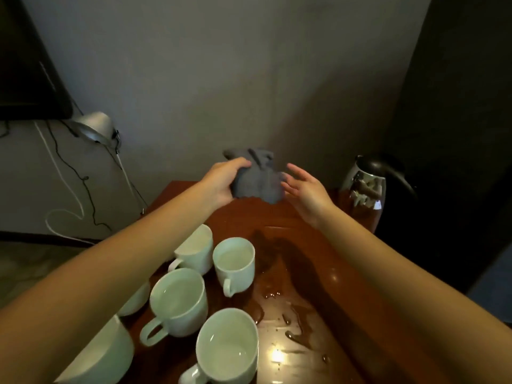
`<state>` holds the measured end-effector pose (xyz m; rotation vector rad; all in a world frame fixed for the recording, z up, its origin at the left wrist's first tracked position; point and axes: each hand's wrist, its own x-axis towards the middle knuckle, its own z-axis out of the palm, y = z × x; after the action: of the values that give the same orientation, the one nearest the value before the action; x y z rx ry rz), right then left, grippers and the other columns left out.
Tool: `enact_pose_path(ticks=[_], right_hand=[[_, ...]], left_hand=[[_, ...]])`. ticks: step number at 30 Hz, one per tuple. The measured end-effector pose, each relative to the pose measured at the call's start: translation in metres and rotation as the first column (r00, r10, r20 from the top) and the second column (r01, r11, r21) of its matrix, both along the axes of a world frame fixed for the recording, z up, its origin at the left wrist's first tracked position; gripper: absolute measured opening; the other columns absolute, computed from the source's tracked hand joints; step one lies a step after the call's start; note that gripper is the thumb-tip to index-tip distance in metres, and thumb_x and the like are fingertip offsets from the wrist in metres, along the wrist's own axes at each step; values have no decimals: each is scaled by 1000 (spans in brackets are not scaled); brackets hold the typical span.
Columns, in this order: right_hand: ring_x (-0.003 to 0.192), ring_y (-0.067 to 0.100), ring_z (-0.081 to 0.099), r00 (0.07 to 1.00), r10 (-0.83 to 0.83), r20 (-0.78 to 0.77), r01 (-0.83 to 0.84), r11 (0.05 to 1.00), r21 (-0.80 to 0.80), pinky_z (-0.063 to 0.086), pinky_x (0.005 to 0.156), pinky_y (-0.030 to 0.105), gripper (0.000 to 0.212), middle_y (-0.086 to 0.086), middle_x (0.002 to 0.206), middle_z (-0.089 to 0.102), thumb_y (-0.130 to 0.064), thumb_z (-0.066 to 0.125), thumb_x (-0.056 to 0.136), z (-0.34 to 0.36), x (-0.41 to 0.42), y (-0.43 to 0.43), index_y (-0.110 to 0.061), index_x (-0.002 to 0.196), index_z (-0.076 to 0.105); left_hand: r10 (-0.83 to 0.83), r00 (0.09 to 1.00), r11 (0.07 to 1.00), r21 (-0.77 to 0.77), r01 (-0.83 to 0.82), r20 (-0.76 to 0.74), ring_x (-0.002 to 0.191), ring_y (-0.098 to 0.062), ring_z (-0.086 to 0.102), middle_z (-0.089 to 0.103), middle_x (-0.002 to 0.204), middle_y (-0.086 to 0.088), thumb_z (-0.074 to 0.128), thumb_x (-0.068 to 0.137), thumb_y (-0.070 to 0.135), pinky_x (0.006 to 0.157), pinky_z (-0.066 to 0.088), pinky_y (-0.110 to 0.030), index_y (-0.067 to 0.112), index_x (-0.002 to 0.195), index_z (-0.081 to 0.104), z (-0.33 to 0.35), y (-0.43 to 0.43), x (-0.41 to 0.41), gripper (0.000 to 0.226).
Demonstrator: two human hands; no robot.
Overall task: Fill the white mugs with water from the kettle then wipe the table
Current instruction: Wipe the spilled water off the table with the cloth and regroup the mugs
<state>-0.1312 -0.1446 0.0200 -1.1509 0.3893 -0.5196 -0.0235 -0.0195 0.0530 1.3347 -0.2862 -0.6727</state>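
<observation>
The grey cloth (256, 176) is bunched up in the air just above centre of the frame, over the far end of the wooden table (346, 273). My left hand (224, 181) grips its left side, fingers curled over the top of the bundle. My right hand (304, 189) is open, fingers spread and relaxed right at the cloth's right edge; I cannot tell whether the fingertips touch it.

The white mugs (234, 261) stand clustered in the lower left of the frame, partly under my left forearm, and those whose insides I can see look filled with water. Puddles and drops of water (299, 336) lie on the tabletop to the right of them, at lower centre. The kettle (368, 187) stands upright at the table's far right corner, right of my open hand.

At the upper left, a silver lamp (95, 128) sits against the wall, with cables (69, 173) trailing down below it.
</observation>
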Motion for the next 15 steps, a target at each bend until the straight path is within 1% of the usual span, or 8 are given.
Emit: enact_pose_path(ticks=[1, 3, 5, 7, 9, 11, 13, 15], right_hand=[[125, 31, 49, 997, -48, -62, 44, 997, -65, 42, 102, 39, 49, 17, 141, 44, 5, 39, 95, -9, 3, -10, -9, 141, 34], [119, 25, 53, 960, -162, -227, 83, 943, -322, 46, 95, 34, 52, 10, 144, 42, 1, 40, 95, -35, 4, -31, -16, 143, 32], [109, 19, 56, 886, -278, -371, -15, 782, -623, 50, 82, 29, 53, 3, 147, 39, -6, 42, 95, -62, 3, -49, -22, 144, 31], [124, 19, 46, 821, -342, -457, -180, 604, -776, 43, 96, 29, 54, 5, 150, 34, -9, 43, 95, -86, 5, -62, -21, 145, 28], [139, 23, 28, 766, -338, -547, -337, 513, -789, 26, 112, 32, 54, 7, 153, 29, -12, 42, 96, -107, 11, -68, -18, 146, 25], [144, 26, 16, 702, -348, -621, -445, 466, -765, 15, 116, 34, 55, 8, 156, 20, -15, 40, 96, -120, 17, -67, -19, 148, 20], [145, 27, 10, 674, -385, -630, -469, 435, -768, 11, 116, 36, 57, 5, 158, 15, -17, 38, 96, -127, 21, -68, -23, 149, 17], [145, 26, 8, 677, -408, -613, -460, 415, -785, 10, 115, 37, 56, 4, 158, 14, -19, 37, 96, -131, 22, -69, -25, 149, 17]], left_hand=[[72, 995, 996, 45, -76, 74, 78, -24, 64, 65, 105, -14, 59, 87, 14, 60, 53, -31, 3, 116, 56, -2, -8, 15, 31], [134, 954, 964, 189, -188, 267, 91, -26, 60, 58, 118, -13, 54, 91, 14, 68, 48, -31, 1, 124, 48, -10, -25, 43, 36], [-9, 850, 858, 440, -264, 527, 109, -32, 52, 42, 135, -16, 46, 95, 12, 79, 40, -34, -1, 130, 40, -28, -42, 63, 37], [-273, 713, 713, 634, -301, 646, 115, -35, 47, 32, 141, -22, 43, 95, 3, 87, 37, -34, -6, 130, 36, -52, -58, 74, 37], [-486, 636, 625, 747, -227, 600, 113, -29, 47, 39, 137, -22, 43, 90, -5, 89, 35, -26, -5, 131, 34, -79, -75, 74, 42], [-711, 509, 523, 849, -79, 485, 123, -33, 47, 44, 137, -21, 44, 88, -7, 96, 37, -30, 1, 141, 27, -105, -90, 63, 56], [-892, 283, 367, 930, 1, 352, 140, -33, 27, 24, 154, -17, 40, 89, -8, 110, 26, -36, 7, 150, 12, -123, -101, 47, 68], [-965, 69, 254, 967, 2, 253, 147, -26, 3, 0, 160, -8, 35, 90, -11, 117, 10, -41, 16, 152, 4, -129, -103, 39, 74]])
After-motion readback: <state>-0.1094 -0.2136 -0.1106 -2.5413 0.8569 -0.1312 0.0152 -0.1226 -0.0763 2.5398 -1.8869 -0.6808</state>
